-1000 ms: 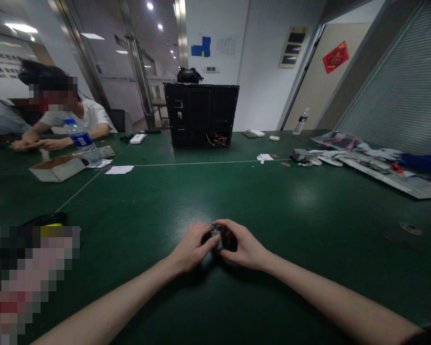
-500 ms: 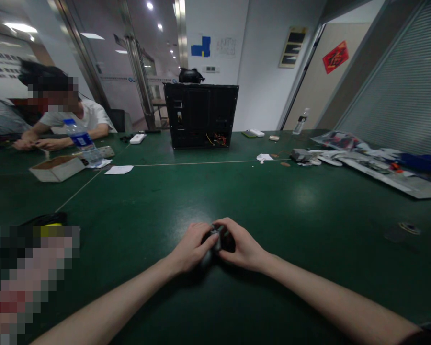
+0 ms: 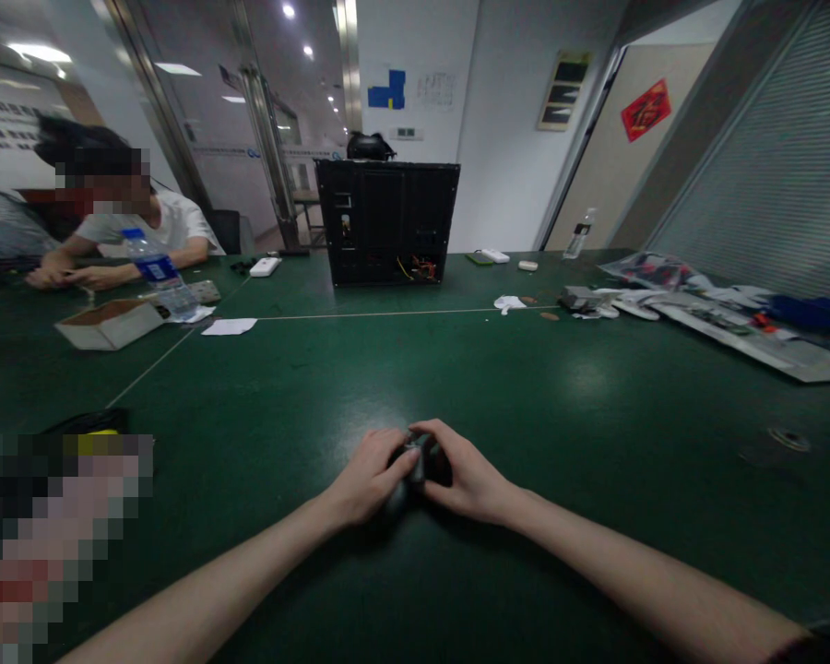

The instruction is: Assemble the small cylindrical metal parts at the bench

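Both my hands meet over the green table (image 3: 415, 369), close in front of me. Between them is a small dark object (image 3: 416, 468) with a greyish, shiny top; my fingers cover most of it, so its kind is unclear. My left hand (image 3: 373, 475) grips it from the left, the thumb lying along its near side. From the right, my right hand (image 3: 467, 475) curls round it, fingertips at the far edge and thumb at the near edge, with a dark gap inside the curl.
A black panel-backed case (image 3: 391, 221) with exposed wires stands at the back. To the left are a water bottle (image 3: 159, 272), an open carton (image 3: 111, 325) and a seated person (image 3: 138, 231). A board with parts (image 3: 747, 337) lies right. A second bottle (image 3: 581, 233) stands behind.
Almost nothing differs. My hands keep their place around the dark object, with at most a slight shift of the right thumb.
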Tool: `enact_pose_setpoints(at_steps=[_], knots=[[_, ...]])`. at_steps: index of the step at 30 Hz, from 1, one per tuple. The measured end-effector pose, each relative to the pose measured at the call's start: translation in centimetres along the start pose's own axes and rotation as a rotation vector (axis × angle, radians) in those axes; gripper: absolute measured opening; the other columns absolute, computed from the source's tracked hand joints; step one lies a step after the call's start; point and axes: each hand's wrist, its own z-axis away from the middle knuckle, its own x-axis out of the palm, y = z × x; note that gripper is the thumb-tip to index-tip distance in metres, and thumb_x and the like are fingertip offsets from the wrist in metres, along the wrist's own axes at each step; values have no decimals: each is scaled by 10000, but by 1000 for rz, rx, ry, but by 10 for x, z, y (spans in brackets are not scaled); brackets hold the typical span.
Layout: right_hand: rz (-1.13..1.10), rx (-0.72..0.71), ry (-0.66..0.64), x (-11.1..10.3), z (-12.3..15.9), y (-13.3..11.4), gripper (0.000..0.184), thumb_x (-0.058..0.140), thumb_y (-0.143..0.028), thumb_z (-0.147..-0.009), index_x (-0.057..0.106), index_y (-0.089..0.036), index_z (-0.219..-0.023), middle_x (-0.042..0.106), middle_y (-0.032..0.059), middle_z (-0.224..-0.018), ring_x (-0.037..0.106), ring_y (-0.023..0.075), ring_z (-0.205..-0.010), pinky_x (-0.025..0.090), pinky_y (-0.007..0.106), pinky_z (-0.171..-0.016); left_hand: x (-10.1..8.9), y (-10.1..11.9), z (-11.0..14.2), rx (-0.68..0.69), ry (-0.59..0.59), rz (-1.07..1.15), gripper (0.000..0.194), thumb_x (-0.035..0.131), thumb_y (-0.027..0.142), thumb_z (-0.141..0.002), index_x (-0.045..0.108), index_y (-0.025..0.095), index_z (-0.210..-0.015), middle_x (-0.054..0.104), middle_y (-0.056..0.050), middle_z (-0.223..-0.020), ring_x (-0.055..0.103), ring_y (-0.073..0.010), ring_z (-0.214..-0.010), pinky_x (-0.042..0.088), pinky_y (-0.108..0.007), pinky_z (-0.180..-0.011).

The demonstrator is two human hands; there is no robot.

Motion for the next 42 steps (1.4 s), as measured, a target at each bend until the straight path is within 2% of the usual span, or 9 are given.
enact_pose_setpoints(at_steps=[8,16,29,34,38,42], knots=[[7,21,4,2,1,1,560,615,-128,-716,394,-188,-1228,536,74,-1114,543,152,-882,459,287,-786,1,0,-1,-5,6,17,333,321,384,-931,559,151,-921,611,-76,-946,521,-216,-880,395,-356,-826],[-15,10,-2,0,0,0,519,605,-113,-711,424,-201,-1189,530,60,-1077,534,140,-833,457,268,-737,0,0,-1,-12,-3,-9,338,318,388,-931,552,154,-862,596,-64,-869,512,-203,-828,405,-346,-801],[-5,12,4,1,0,2,542,609,-105,-708,412,-194,-1206,536,69,-1106,538,148,-873,459,271,-752,0,0,-2,-2,-3,-13,330,314,390,-925,534,158,-842,587,-61,-865,511,-207,-835,404,-348,-796],[0,47,5,-1,-1,1,514,635,-101,-681,448,-188,-1152,565,55,-1046,554,143,-831,468,273,-735,1,-1,-3,-1,-12,-33,331,334,404,-922,538,164,-821,580,-48,-833,506,-204,-818,404,-335,-781],[-26,88,27,-2,-2,-1,521,680,-179,-691,454,-178,-1160,585,52,-1010,569,135,-784,481,264,-693,1,0,-3,-33,39,-49,338,367,426,-911,539,159,-796,572,-42,-799,506,-202,-780,401,-320,-735],[-52,106,30,-3,-2,-2,534,693,-187,-693,461,-168,-1174,596,44,-970,576,128,-754,488,259,-682,1,1,-3,-60,83,-48,335,406,431,-895,541,150,-771,563,-36,-771,506,-196,-753,386,-307,-701]])
